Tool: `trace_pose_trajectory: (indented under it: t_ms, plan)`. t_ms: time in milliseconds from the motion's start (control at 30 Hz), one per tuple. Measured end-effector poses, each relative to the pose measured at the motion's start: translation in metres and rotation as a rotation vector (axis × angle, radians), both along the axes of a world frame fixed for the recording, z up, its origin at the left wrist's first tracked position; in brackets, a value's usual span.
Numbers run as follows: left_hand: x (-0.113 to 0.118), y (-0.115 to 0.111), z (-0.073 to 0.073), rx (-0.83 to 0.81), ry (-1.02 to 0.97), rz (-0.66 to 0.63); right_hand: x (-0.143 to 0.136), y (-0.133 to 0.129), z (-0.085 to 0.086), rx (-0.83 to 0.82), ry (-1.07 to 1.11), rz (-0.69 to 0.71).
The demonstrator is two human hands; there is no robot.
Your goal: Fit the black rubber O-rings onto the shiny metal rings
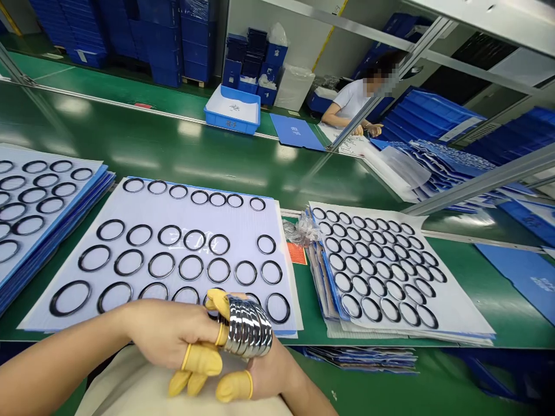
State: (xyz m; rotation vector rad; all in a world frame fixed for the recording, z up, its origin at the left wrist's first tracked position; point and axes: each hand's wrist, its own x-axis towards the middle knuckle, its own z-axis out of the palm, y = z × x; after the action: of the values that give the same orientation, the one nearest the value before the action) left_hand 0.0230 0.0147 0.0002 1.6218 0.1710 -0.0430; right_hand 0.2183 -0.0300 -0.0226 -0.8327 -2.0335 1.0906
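A row of shiny silver metal rings, stacked side by side, sits over the fingers of my right hand, whose thumb in a yellow finger cot sticks out below. My left hand, also in yellow finger cots, closes on the left end of the stack, where a dark-edged ring partly shows. Just beyond both hands lies a white sheet with spaced rows of black-edged rings. Its front row is partly hidden behind my hands.
To the right, a stacked pile bears a white sheet crowded with rings; another ring-covered stack stands left. A crumpled plastic bag lies between sheets. Beyond are a blue tray, metal frame bars and a co-worker.
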Motion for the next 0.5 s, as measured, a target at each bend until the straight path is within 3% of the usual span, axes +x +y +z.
trace_pose_trajectory:
  t_ms: [100, 300, 500]
  plan:
    - [0.007, -0.003, -0.006, -0.027, -0.036, 0.012, 0.007, 0.002, -0.002, -0.012, 0.012, 0.103]
    - [0.012, -0.005, -0.011, -0.078, -0.026, 0.048, 0.013, -0.008, -0.008, -0.094, 0.224, -0.032]
    - [0.011, -0.006, -0.009, -0.003, -0.063, 0.075, 0.009, -0.008, -0.001, -0.128, 0.151, -0.020]
